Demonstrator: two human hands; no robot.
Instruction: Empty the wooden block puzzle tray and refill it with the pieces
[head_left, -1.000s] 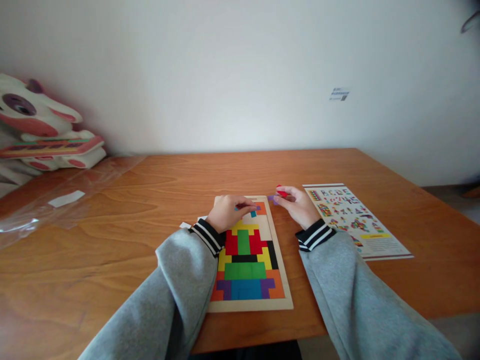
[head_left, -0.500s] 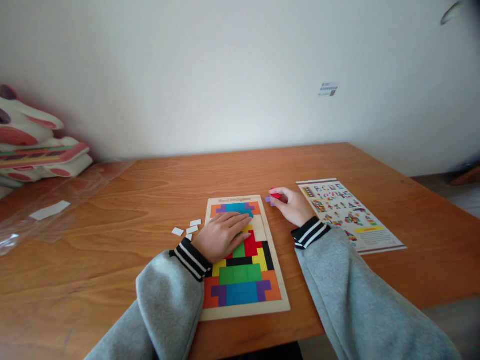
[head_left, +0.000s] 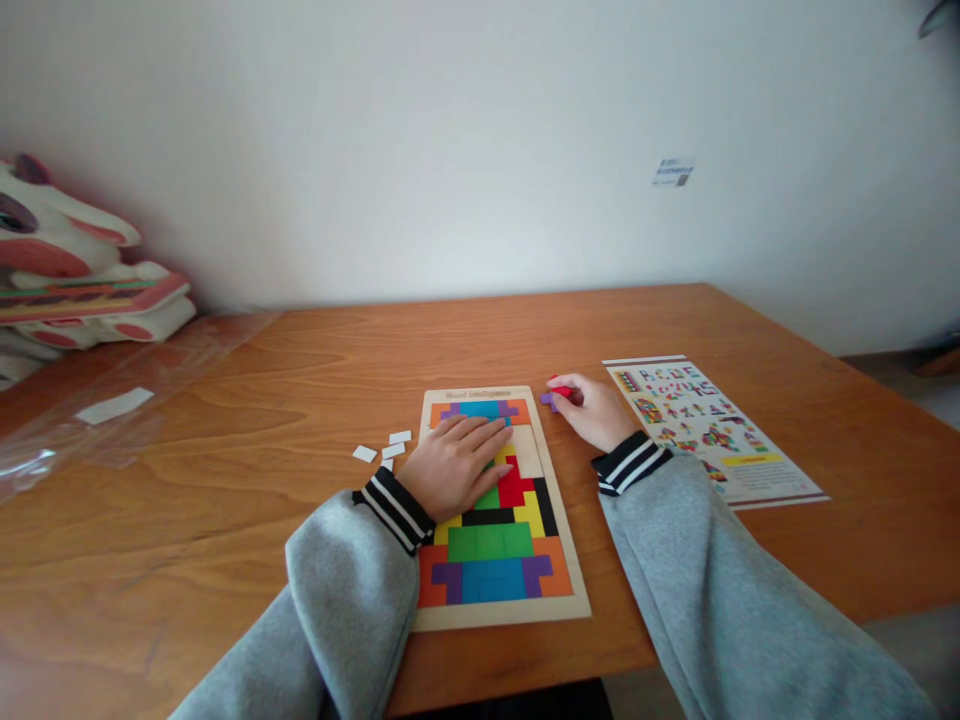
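Observation:
A wooden puzzle board (head_left: pixel 525 612) lies on the table, filled largely with coloured block pieces. Bare wood shows near its upper right. My left hand (head_left: pixel 459 462) rests flat across the upper middle of the board, fingers stretched out, covering some pieces. Just off the board's upper right edge, my right hand (head_left: pixel 598 410) pinches a red puzzle piece (head_left: pixel 559 390) between thumb and fingers. Against the red piece, at the fingertips, is a purple puzzle piece (head_left: pixel 547 399); whether it is gripped too I cannot tell.
Several small white tiles (head_left: pixel 393 451) lie left of the board. A printed pattern sheet (head_left: pixel 757 480) is at the right. Clear plastic wrap (head_left: pixel 150 430) and a white-and-red toy figure (head_left: pixel 97 300) are on the left. The wall (head_left: pixel 450 150) stands behind the table (head_left: pixel 337 360).
The camera view has shifted slightly, so everything appears a little further right. Both hands keep nearly the same places, the left on the board and the right at the red piece.

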